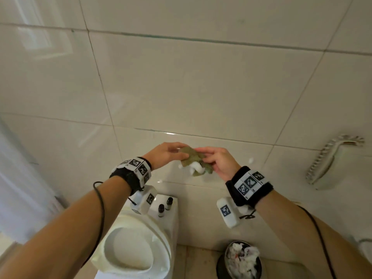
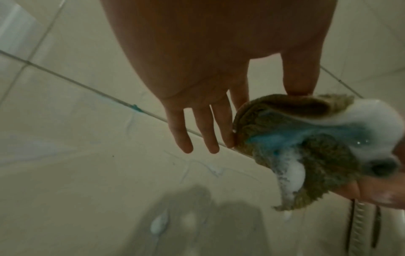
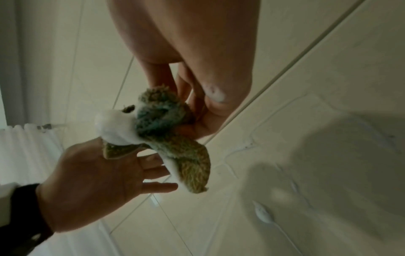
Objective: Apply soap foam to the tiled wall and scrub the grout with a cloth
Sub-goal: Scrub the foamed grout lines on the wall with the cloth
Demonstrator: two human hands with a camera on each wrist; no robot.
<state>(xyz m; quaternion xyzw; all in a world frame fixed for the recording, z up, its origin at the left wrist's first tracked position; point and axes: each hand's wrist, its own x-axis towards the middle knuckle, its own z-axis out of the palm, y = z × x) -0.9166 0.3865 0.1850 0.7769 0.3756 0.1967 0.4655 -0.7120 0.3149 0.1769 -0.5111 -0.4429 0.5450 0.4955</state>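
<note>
Olive-green cloth (image 1: 193,161), bunched, laden with white soap foam (image 1: 196,167): held between both hands just in front of the tiled wall (image 1: 201,87), above the toilet (image 1: 138,238). Left hand (image 1: 164,155) pinches its left edge, thumb against forefinger; right hand (image 1: 220,161) grasps its right side with curled fingers
</note>
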